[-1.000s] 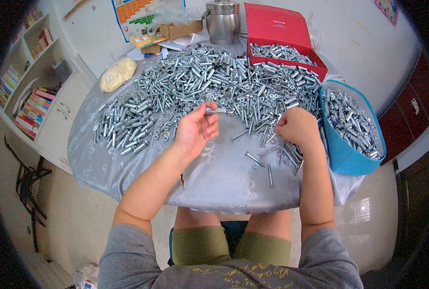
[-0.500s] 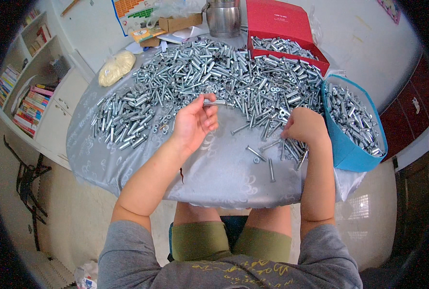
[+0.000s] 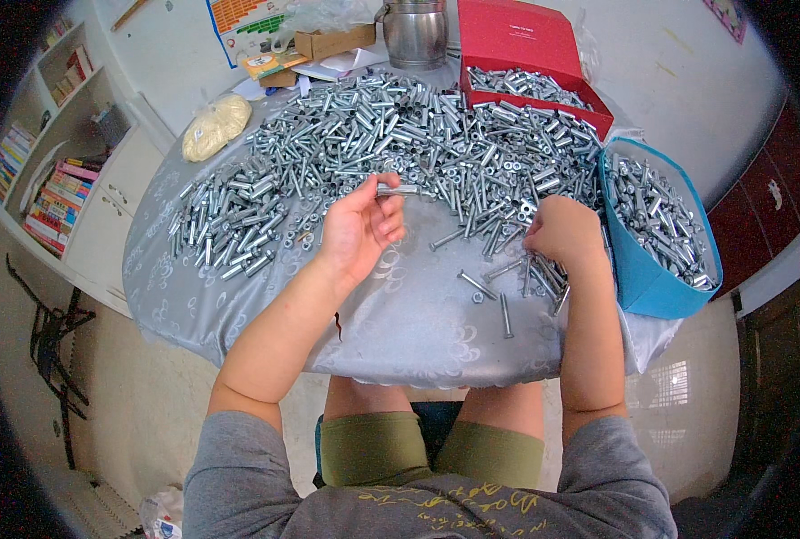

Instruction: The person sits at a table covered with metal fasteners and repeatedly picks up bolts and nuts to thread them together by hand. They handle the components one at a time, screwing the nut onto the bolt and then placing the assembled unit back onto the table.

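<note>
Between the thumb and fingers of my left hand point(image 3: 361, 225) is a silvery expansion bolt point(image 3: 403, 189), lying sideways with its thinner end to the right. The hand is raised over the near edge of the big heap of bolts, sleeves and nuts point(image 3: 364, 135). My right hand point(image 3: 563, 229) is bent down at the heap's right end, fingers pinched together; whatever they grip is hidden. Loose long bolts lie just below it, among them one single bolt point(image 3: 507, 316) and a small nut point(image 3: 478, 297) on the silver tablecloth point(image 3: 400, 314).
Right of my right forearm stands a blue fabric bin point(image 3: 665, 292) full of bolts. Behind the heap are an open red box point(image 3: 539, 112) with more hardware, a metal pot point(image 3: 415, 34), a cardboard box point(image 3: 335, 41) and a bag of pale stuff point(image 3: 217, 128).
My right hand has shifted slightly up and to the left at the heap's edge. My left hand keeps its grip on the expansion bolt, almost unmoved.
</note>
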`<state>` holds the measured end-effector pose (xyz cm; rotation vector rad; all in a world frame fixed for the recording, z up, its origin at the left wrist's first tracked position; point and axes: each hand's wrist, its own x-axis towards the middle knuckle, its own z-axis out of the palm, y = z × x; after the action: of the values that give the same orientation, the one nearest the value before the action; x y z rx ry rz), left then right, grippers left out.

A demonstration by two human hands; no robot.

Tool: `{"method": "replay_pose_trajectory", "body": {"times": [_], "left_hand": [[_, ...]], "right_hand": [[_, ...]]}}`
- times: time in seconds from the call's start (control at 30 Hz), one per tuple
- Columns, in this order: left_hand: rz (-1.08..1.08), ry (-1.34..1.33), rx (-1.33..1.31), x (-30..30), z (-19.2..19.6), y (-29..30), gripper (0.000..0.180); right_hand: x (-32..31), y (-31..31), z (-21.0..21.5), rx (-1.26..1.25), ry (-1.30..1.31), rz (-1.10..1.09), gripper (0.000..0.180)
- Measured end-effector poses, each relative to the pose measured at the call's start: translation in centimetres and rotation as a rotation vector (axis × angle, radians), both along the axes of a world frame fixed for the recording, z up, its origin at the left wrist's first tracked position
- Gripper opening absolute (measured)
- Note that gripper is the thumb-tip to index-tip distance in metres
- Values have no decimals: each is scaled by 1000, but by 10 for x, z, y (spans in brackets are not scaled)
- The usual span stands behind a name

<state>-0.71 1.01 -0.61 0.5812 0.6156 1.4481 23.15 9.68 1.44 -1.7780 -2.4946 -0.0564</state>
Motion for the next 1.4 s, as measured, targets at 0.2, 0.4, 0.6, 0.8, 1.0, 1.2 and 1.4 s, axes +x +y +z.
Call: {"method": "replay_pose_trajectory", "body": {"times": [0.2, 0.4, 0.6, 0.8, 1.0, 1.2, 1.4], "left_hand": [[-11, -14, 8, -1, -1, 1, 23], [-8, -15, 6, -1, 0, 1, 23], [-16, -15, 25, -2, -1, 1, 23], [-22, -24, 22, -2, -2, 1, 24], [-27, -20, 36, -2, -3, 1, 23], [-16, -36, 19, -2, -2, 1, 22], [-28, -37, 21, -3, -2, 1, 22]], "right_hand": [[3, -1, 5, -35, 3, -44, 18], [-6, -4, 6, -66, 56, 71, 14], [-7, -3, -1, 18, 148, 158, 18], [-9, -5, 4, -56, 83, 94, 18], [-8, -1, -2, -89, -10, 89, 13], [-8, -3, -1, -45, 16, 61, 14], [-12, -3, -2, -30, -3, 91, 19]]}}
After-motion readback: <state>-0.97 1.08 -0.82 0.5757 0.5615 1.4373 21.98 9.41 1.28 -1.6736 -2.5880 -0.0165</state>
